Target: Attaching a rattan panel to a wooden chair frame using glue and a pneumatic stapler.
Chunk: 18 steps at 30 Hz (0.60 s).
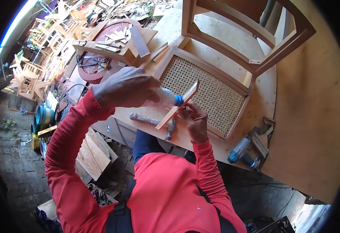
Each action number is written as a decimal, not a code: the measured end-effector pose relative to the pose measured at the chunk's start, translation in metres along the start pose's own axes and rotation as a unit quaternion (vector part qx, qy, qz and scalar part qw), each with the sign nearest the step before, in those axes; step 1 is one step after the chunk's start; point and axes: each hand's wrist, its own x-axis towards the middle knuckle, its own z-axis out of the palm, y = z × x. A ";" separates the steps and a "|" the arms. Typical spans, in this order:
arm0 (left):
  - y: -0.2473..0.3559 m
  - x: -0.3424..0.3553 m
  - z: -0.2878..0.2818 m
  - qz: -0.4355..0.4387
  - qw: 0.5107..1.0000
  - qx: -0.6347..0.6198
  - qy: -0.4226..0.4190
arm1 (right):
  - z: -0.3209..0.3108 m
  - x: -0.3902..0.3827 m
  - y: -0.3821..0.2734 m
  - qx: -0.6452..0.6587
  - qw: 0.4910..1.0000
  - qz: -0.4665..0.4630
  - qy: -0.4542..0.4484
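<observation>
My left hand (133,87) is closed round a clear plastic bottle (163,97) with a blue tip, tilted sideways. The tip meets a thin reddish wooden strip (181,104), which my right hand (193,119) pinches near its middle from the right. Just under both hands a hammer (151,119) lies on the wooden worktop. Behind the strip is a wooden chair seat frame with a woven cane panel (212,87). Its chair back (239,62) rises at the far right. Part of the bottle is hidden by my left fingers.
A teal nail gun (239,149) lies at the worktop's near right edge. Wood offcuts (117,37) are piled on a red woven stool at the far left, with pliers (90,62) nearby. Stacked wooden frames (57,31) and paint cans (44,116) stand left on the floor.
</observation>
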 end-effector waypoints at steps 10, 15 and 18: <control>0.014 0.007 0.003 -0.076 0.997 -0.014 -0.030 | -0.014 0.008 -0.013 -0.015 1.000 -0.016 0.020; 0.009 0.000 0.015 -0.059 0.998 -0.020 -0.025 | -0.016 0.010 -0.016 -0.016 0.999 -0.024 0.038; 0.009 -0.003 0.018 -0.066 0.997 -0.038 -0.035 | -0.020 0.011 -0.017 -0.022 0.998 -0.042 0.034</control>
